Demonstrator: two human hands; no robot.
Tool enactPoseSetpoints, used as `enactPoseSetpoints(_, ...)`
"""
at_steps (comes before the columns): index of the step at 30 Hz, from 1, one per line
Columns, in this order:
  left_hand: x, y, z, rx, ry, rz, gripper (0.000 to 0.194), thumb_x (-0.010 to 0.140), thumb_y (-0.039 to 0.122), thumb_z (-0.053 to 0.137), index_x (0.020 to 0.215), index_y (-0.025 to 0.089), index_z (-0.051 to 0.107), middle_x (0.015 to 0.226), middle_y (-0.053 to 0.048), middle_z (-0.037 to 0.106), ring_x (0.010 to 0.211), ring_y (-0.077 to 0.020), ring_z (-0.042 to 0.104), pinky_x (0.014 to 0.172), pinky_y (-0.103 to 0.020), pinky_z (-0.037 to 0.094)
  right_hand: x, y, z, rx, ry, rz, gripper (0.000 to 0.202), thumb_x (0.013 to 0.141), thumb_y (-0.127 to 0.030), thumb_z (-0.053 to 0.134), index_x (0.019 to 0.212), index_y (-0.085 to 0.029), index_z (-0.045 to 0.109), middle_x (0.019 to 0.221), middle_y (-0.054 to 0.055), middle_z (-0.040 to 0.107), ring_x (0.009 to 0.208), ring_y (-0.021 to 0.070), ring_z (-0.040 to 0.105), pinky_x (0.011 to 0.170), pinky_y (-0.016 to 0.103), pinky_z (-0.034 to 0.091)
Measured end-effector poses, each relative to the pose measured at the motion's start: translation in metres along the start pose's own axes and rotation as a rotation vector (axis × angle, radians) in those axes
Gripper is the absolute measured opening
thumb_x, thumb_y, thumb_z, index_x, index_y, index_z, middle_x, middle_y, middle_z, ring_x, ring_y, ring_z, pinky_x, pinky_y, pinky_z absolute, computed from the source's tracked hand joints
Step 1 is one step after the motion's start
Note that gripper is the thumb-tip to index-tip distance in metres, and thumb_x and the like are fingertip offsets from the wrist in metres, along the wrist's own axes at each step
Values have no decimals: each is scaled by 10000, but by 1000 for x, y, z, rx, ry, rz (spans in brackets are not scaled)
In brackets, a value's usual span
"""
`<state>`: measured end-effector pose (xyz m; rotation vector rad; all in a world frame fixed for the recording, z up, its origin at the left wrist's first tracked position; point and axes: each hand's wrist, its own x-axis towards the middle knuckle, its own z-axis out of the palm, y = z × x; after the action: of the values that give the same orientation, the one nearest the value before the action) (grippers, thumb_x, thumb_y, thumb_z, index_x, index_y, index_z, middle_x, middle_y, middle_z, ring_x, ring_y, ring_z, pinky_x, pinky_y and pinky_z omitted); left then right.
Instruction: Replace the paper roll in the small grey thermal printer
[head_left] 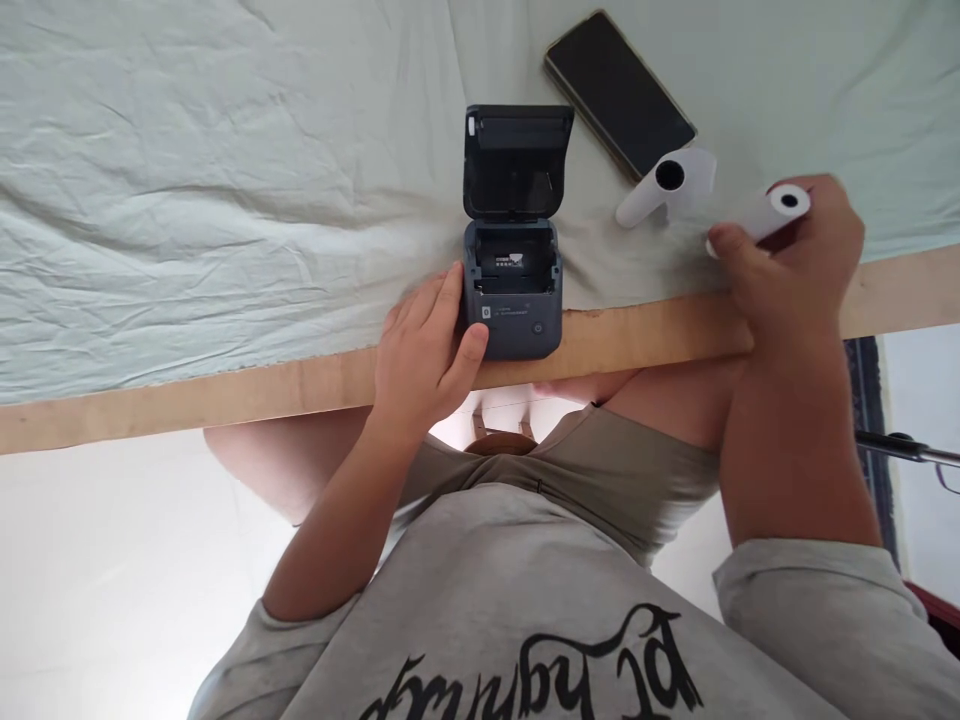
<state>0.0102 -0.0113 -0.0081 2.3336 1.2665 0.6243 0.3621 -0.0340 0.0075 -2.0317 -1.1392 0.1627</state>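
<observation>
A small dark thermal printer (513,325) sits at the table's front edge, its lid (514,165) raised and its paper bay exposed. My left hand (427,350) holds the printer's left side, fingers along it and thumb at the front corner. Off to the right, my right hand (799,260) grips a white paper roll (757,220) between thumb and fingers, with the roll's dark core hole facing up and right. Another white paper roll (640,202), with a wider dark core and a loose paper end, lies between the printer and my right hand.
A dark-screened phone (621,95) lies behind the loose roll. Pale green wrinkled cloth (225,180) covers the table up to its wooden edge (315,385). My legs are beneath that edge. A dark rod (896,445) shows at the far right.
</observation>
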Motion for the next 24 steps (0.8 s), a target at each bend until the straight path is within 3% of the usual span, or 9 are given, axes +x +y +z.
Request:
enactPoseSetpoints(4,1,1,-1,-13,-21,-8,833,1077,677,128,1582,99,453,1505,-202,613,1402,-344,575,1130,-474,449,28,15,2,-185,3,-92,558,585,-65,855,1063,-214,607,1014,7,679,899,153,636,870,380,552)
enactPoseSetpoints(8,1,3,-3,-26,-31,-31,792,1072,685,147,1604,170,429,1526,-176,601,1410,-348,566,1134,-483,448,29,16,-1,-226,-99,-61,720,608,-63,863,1253,-222,585,1111,44,712,1016,217,679,963,463,544)
enactPoseSetpoints(11,1,5,-4,-16,-35,-47,776,1074,682,161,1605,184,430,1511,-174,611,1396,-343,577,1132,-474,446,11,-2,-8,-151,74,-247,506,734,-123,775,1204,-239,627,1255,89,688,1224,282,650,1060,503,492)
enactPoseSetpoints(13,1,6,-5,-10,-37,-53,776,1074,681,166,1602,177,433,1497,-182,618,1382,-348,588,1125,-480,451,-4,-22,-9,-116,260,-347,294,762,-148,724,1028,-252,655,1102,82,668,1107,291,660,952,491,510)
enactPoseSetpoints(15,1,7,-5,-7,-38,-56,768,1077,674,177,1601,176,433,1489,-188,621,1371,-356,593,1114,-494,460,-15,-42,-2,-38,125,-339,240,841,-225,682,1074,-263,639,1072,84,640,973,256,670,849,455,518)
enactPoseSetpoints(17,2,7,-6,-4,-39,-56,756,1081,660,192,1603,168,431,1488,-193,620,1373,-361,591,1109,-505,469,-19,-59,11,-7,-77,-291,340,832,-254,703,1155,-269,596,1177,109,610,1061,270,646,874,460,531)
enactPoseSetpoints(19,2,6,-5,0,-36,-56,756,1086,648,200,1605,148,427,1497,-202,612,1388,-362,582,1121,-512,468,-15,-71,26,-15,-192,-211,443,791,-251,755,1189,-271,561,1289,131,563,1135,282,613,965,494,527)
enactPoseSetpoints(22,2,5,-4,6,-34,-55,768,1082,658,195,1605,146,428,1503,-206,610,1389,-364,584,1125,-514,472,-4,-78,41,-56,-221,-135,374,819,-232,729,1159,-255,575,1348,163,513,1223,294,567,1104,530,464)
enactPoseSetpoints(24,2,4,-3,6,-33,-53,777,1077,671,185,1603,154,432,1492,-205,620,1377,-365,593,1115,-512,479,1,-75,45,-58,-215,-127,298,837,-195,676,1116,-261,596,1330,165,513,1230,299,558,1074,526,476)
